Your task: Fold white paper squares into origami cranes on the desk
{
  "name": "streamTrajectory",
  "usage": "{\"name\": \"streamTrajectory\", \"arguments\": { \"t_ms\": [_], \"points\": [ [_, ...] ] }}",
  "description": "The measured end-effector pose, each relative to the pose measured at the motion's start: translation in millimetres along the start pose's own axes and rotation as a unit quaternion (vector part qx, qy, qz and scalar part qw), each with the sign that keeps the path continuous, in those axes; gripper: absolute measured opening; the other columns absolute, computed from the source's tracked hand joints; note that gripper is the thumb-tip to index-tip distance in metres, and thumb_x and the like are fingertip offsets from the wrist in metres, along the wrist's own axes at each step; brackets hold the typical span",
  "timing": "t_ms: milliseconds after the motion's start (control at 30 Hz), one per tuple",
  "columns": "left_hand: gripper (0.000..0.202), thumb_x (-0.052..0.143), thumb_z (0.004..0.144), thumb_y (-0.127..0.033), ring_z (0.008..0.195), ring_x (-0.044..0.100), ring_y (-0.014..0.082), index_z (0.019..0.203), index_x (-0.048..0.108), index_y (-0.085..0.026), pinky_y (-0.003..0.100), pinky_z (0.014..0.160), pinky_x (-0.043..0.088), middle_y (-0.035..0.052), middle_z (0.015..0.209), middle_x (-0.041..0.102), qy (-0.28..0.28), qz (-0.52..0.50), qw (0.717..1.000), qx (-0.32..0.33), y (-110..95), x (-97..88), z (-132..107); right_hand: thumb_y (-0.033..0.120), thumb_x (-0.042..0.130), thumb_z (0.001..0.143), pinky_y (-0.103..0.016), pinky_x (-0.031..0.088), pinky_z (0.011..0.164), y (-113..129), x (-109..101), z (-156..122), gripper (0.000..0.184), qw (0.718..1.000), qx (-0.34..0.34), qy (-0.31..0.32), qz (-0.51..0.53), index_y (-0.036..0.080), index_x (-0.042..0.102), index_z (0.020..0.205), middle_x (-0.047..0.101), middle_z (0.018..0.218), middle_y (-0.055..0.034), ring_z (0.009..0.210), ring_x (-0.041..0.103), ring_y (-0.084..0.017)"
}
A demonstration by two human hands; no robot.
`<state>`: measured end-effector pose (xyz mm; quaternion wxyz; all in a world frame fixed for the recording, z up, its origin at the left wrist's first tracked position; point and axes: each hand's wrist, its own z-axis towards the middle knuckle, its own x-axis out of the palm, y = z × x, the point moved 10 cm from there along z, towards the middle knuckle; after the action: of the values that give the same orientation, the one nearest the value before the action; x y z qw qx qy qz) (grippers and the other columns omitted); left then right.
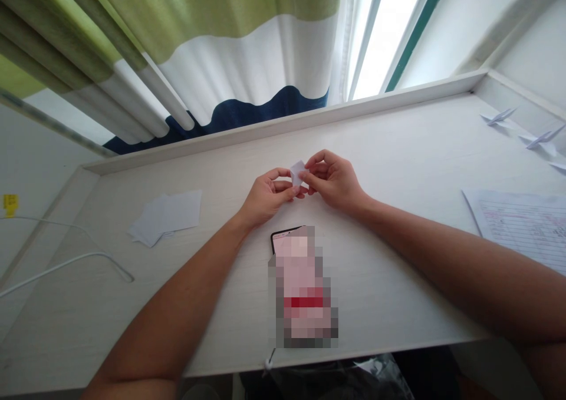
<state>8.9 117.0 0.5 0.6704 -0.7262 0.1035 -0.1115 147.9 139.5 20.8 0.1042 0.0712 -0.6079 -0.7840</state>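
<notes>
A small folded piece of white paper [298, 171] is held up between both hands above the white desk. My left hand [266, 196] pinches its lower left side, thumb in front. From the right, my right hand [335, 179] grips its other edge between thumb and fingers. The paper's exact folds are too small to make out. Nearer to me, below the hands, lies a phone [303, 282] with its screen blurred out.
Loose white paper sheets [179, 214] lie to the left, near a white cable [88, 255]. Several folded paper pieces [542, 139] stand at the far right, beyond a stack of written sheets [522, 223]. A raised rim [283, 128] and a curtain [247, 52] border the back.
</notes>
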Motion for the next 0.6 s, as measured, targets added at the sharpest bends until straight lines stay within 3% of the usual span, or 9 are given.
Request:
{"name": "streamTrajectory", "arguments": {
  "t_ms": [600],
  "points": [
    [0.047,0.093,0.079,-0.037,0.09,0.08,0.0224,0.109,0.063,-0.018,0.039,0.092,0.056,0.0076,0.091,0.084,0.018,-0.007,1.0,0.01,-0.2,3.4,-1.5,0.052,0.091,0.078,-0.029,0.054,0.052,-0.5,1.0,0.9,0.05,1.0,0.007,0.013,0.023,0.025,0.049,0.089,0.069,0.064,0.0046,0.054,0.067,-0.014]
  ]
}}
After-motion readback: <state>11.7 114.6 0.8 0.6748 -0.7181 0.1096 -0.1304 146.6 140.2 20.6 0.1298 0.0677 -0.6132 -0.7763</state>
